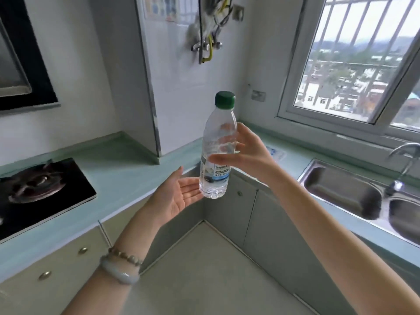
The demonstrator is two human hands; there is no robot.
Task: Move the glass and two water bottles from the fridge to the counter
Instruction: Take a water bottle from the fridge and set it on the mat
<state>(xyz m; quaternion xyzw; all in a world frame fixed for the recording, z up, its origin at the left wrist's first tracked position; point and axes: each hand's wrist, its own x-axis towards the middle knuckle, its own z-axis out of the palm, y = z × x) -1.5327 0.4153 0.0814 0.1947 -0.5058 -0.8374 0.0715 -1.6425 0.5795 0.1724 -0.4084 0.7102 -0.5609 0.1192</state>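
The right hand (pixel 250 153) grips a clear plastic water bottle with a green cap (pixel 214 178) upright in the air off the pale green counter's (pixel 127 169) inner corner, the left hand (pixel 177 196) flat-fingered beside its base: likely mid-carry, needing a level set-down by that corner.

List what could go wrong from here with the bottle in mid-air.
1. The right hand pinches the water bottle mid-body, in the air; a slip would likely drop it.
2. The left hand lies open beside its base, not gripping, so a handover could fumble.
3. Set close to the counter edge, it might topple.
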